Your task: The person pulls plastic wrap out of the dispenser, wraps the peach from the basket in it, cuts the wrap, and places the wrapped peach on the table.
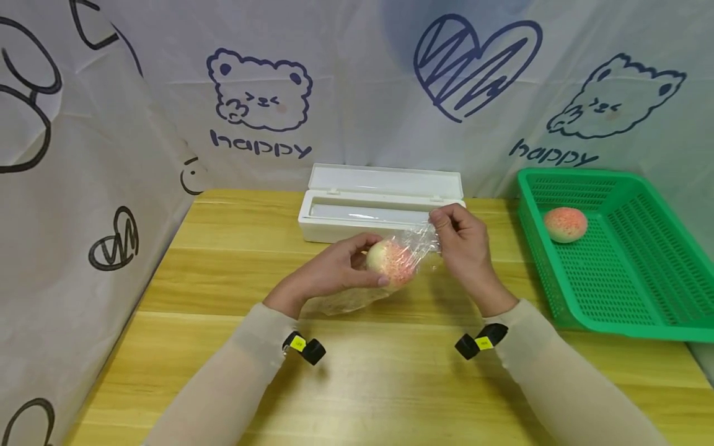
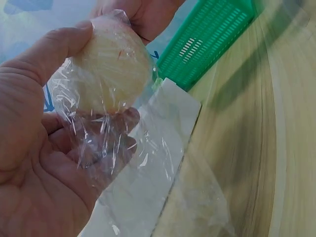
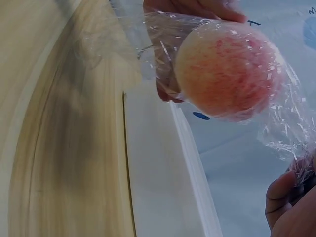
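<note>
In front of the open white box (image 1: 334,233), the left hand (image 1: 331,269) grips a pink-and-cream peach (image 1: 388,263) in clear film (image 1: 418,240); by the box's front right corner, the right hand (image 1: 467,248) pinches the film's bunched end. Right of the box, a second peach (image 1: 566,225) lies inside a green basket (image 1: 625,285).

A cream-and-pink peach (image 1: 390,262) lies in the left hand (image 1: 334,267). Clear film (image 1: 422,239) wraps it, bunched where the right hand (image 1: 467,246) pinches.

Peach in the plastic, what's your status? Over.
Left hand holds peach. Right hand pinches gathered film. Film around peach, one side loose. Nothing visibly in the way.
</note>
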`<action>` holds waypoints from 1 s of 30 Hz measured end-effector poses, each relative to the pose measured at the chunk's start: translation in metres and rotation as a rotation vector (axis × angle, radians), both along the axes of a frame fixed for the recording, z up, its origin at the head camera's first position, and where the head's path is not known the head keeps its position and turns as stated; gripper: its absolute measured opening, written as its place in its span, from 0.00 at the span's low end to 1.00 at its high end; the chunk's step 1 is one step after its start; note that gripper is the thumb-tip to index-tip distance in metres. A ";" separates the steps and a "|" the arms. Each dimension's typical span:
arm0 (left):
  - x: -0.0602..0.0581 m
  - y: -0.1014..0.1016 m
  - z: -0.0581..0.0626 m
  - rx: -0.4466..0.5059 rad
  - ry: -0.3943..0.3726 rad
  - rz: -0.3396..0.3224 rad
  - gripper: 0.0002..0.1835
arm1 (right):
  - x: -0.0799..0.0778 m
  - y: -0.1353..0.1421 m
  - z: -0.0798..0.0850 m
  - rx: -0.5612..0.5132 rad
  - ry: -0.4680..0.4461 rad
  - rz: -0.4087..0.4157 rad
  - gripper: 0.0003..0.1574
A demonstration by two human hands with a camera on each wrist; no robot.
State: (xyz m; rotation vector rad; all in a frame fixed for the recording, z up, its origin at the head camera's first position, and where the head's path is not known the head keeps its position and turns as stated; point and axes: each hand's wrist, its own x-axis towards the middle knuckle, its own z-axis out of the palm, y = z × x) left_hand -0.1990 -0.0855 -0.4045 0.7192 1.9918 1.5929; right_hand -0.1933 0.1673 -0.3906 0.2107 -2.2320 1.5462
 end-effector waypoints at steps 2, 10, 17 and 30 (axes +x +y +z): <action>0.000 0.001 0.001 0.014 0.001 -0.009 0.36 | 0.001 -0.002 -0.001 0.005 -0.010 -0.003 0.16; 0.004 0.002 0.004 0.031 0.044 -0.026 0.36 | 0.003 -0.003 -0.008 -0.023 -0.036 0.005 0.19; 0.008 0.001 0.005 0.099 0.042 -0.038 0.38 | 0.010 -0.008 -0.008 -0.107 -0.056 0.037 0.19; 0.015 0.006 0.014 0.183 0.105 -0.048 0.39 | 0.018 -0.026 -0.008 -0.409 -0.355 0.311 0.18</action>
